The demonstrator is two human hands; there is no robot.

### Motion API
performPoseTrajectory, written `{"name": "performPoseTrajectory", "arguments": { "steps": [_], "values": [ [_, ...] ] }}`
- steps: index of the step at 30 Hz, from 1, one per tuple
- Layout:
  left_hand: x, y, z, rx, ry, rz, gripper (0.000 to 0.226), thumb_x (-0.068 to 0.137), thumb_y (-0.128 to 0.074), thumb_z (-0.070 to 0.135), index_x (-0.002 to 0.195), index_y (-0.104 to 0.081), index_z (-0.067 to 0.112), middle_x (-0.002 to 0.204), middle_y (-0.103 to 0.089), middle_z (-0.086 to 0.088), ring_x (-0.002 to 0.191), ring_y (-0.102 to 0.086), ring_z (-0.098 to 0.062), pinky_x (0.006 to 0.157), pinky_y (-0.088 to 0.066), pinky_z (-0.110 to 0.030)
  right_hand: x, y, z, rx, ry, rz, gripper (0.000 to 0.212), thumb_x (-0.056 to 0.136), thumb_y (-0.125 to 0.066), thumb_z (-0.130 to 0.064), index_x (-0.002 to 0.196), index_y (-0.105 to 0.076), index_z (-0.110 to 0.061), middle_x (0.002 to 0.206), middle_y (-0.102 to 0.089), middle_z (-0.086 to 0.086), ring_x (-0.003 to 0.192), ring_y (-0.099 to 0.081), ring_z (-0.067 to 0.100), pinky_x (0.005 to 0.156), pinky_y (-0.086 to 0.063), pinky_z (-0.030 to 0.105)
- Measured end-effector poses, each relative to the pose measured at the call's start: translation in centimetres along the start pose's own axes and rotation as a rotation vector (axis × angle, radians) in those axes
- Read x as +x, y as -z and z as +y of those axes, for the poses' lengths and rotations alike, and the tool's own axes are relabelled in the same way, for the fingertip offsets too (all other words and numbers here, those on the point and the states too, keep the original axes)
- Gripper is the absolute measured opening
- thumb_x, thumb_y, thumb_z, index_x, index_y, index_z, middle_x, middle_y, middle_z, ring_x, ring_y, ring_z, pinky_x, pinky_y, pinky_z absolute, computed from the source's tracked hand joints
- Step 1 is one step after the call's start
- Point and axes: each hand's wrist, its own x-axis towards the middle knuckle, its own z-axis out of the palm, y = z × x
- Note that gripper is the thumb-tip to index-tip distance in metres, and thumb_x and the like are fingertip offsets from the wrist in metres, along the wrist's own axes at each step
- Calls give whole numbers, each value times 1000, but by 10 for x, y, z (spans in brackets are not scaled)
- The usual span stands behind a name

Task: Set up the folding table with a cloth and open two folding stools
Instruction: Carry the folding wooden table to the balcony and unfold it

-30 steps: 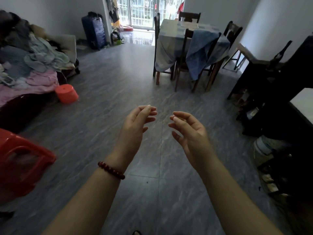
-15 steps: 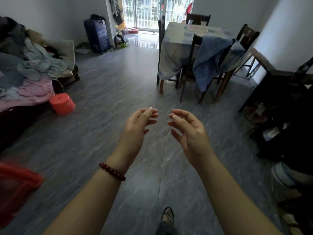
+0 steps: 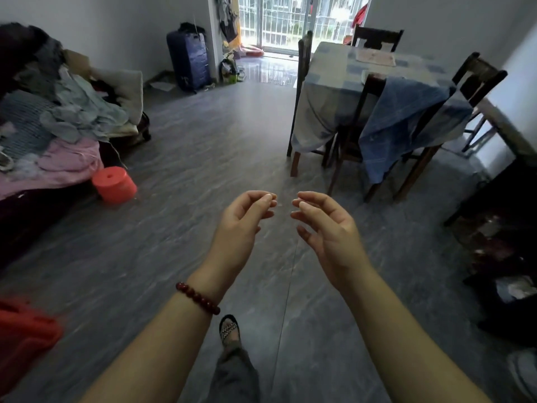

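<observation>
Empty hands raised above the floor (image 3: 203, 141)

Left hand (image 3: 238, 225) and right hand (image 3: 328, 228) are held close together, fingers (image 3: 261, 200) loosely curled, nothing gripped; a blue cloth (image 3: 406, 120) is draped over a chair (image 3: 374, 82) at the bench (image 3: 328, 71) ahead.

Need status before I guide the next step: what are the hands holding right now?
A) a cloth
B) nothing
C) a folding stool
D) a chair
B: the left hand and right hand are raised over the floor, fingers loosely curled, with nothing in either.
</observation>
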Motion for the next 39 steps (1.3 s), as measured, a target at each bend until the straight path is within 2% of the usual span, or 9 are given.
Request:
{"name": "performPoseTrajectory", "arguments": {
  "steps": [6, 10, 16, 19, 26, 32, 34, 37, 39],
  "values": [
    [119, 23, 2, -42, -20, -11, 13, 94, -50, 23, 92, -63, 22, 93, -67, 7, 89, -62, -5, 82, -44, -28, 117, -31, 0, -6, 2, 6, 16, 88, -59, -8, 90, -67, -21, 91, -66, -2, 83, -61, 11, 76, -44, 25],
    [198, 60, 15, -56, -38, 38, 11, 93, -52, 20, 89, -62, 23, 92, -66, 7, 84, -62, -4, 76, -43, -23, 202, -75, -4, 9, -8, -32, 17, 88, -59, -8, 87, -68, -22, 91, -66, -1, 81, -61, 11, 74, -44, 25],
    [284, 123, 27, -48, -27, 155, 12, 94, -50, 21, 92, -62, 21, 95, -66, 6, 88, -61, -6, 83, -43, -30, 294, -150, 4, 25, -51, -125, 17, 88, -59, -6, 88, -67, -21, 90, -65, 0, 81, -61, 12, 73, -44, 24],
    [315, 147, 25, -53, -17, 214, 14, 94, -49, 20, 90, -62, 23, 96, -66, 6, 90, -61, -8, 85, -42, -31, 331, -173, 12, -13, -83, -166, 16, 88, -59, -8, 90, -67, -21, 92, -66, -1, 85, -61, 12, 79, -44, 28],
    [404, 178, 19, -60, 5, 286, 13, 94, -50, 21, 92, -62, 22, 96, -66, 7, 91, -61, -8, 86, -42, -31, 430, -206, 22, -14, -114, -242, 16, 88, -59, -8, 90, -67, -21, 92, -64, 0, 85, -59, 12, 77, -44, 25],
    [523, 181, 17, -58, -1, 296, 12, 93, -50, 21, 92, -62, 22, 94, -66, 8, 89, -61, -6, 86, -42, -30, 550, -216, 22, -20, -96, -261, 15, 88, -60, -12, 89, -68, -25, 95, -67, -1, 87, -62, 11, 78, -46, 26],
    [571, 179, 21, -56, -4, 298, 12, 93, -50, 21, 93, -62, 20, 95, -66, 7, 88, -61, -7, 84, -43, -26, 597, -219, 14, -7, -92, -263, 16, 88, -60, -11, 88, -68, -25, 93, -66, -1, 86, -62, 12, 79, -45, 27],
    [642, 172, 36, -42, -39, 268, 9, 92, -52, 17, 94, -61, 16, 96, -64, 2, 85, -60, -6, 67, -44, -7, 666, -221, -6, 4, -63, -270, 15, 88, -59, -11, 89, -67, -24, 93, -66, -3, 86, -61, 11, 79, -45, 26],
    [686, 170, 44, -27, -60, 269, 9, 92, -53, 18, 92, -62, 19, 97, -64, 3, 86, -60, -6, 66, -43, -6, 708, -221, -17, -8, -38, -267, 14, 88, -59, -11, 91, -67, -23, 93, -65, -4, 86, -61, 10, 79, -45, 25]
  ]
}}
